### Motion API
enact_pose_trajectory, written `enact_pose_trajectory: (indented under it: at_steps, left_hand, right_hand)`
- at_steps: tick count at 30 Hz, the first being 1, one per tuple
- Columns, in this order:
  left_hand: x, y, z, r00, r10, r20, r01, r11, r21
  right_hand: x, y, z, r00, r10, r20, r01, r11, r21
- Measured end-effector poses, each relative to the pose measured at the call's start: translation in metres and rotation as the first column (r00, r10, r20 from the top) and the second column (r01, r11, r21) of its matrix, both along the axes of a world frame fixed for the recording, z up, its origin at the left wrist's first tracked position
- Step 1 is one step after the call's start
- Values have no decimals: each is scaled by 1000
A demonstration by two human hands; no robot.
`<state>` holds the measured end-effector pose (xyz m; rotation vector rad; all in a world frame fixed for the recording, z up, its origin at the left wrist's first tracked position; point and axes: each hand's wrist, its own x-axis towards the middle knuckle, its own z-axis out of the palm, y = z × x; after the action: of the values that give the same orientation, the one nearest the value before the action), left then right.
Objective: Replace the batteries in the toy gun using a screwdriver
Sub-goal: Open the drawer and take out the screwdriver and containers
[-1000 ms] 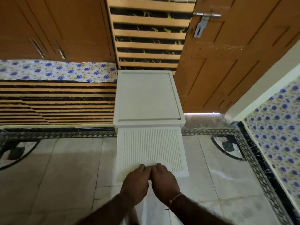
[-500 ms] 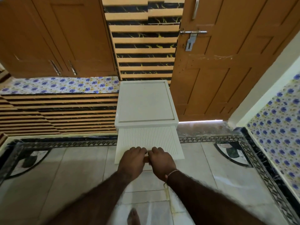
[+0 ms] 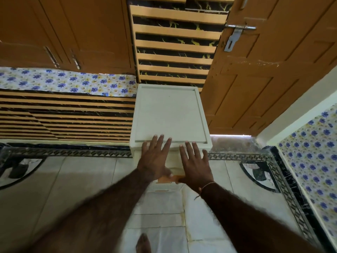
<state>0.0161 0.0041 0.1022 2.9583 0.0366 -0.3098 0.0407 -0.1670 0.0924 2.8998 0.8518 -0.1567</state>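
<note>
Both grips spread flat: left hand [image 3: 154,157], right hand [image 3: 195,161] over white cabinet [image 3: 169,114] front edge.

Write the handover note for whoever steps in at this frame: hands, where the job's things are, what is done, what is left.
Left hand: open, fingers spread, reaching over the front edge of the white cabinet.
Right hand: open, fingers spread, at the same front edge; a thread band on the wrist.
Both thumbs touch a small orange thing low between the hands; what it is cannot be told.
A ribbed white panel shows just below the hands.
Toy gun, batteries and screwdriver: none in view.
Done: nothing on the toy gun can be seen.
Left: find the toy gun and screwdriver, open the battery cover, swap batteries, close it.
</note>
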Motion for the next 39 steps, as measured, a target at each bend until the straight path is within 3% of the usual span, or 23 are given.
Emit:
enact_pose_trajectory:
  at_steps: [5,12,19,31,35,37,39]
  left_hand:
    - [0,8,-16,980,-175,-97,186,976,111]
    - [5,9,-10,978,-181,-101,198,960,199]
    - [15,12,-7,971,-169,169,141,976,164]
    - [18,14,-29,942,-120,312,112,993,44]
    - [-20,14,-48,880,93,465,-69,995,-70]
    - [-54,12,-66,825,164,540,-148,986,-75]
    - [-83,10,-90,851,170,498,-127,985,-120]
  right_hand:
    - [8,-22,-9,987,151,58,-148,988,-53]
    - [13,-13,-20,985,163,55,-161,986,-31]
    - [35,6,-9,973,120,195,-137,987,80]
    - [42,14,-14,981,55,184,-97,970,224]
    - [13,2,-33,975,-35,220,-65,901,430]
    - [-13,-9,-51,954,-68,292,-75,888,453]
    - [-37,-20,-76,978,-54,199,-43,890,454]
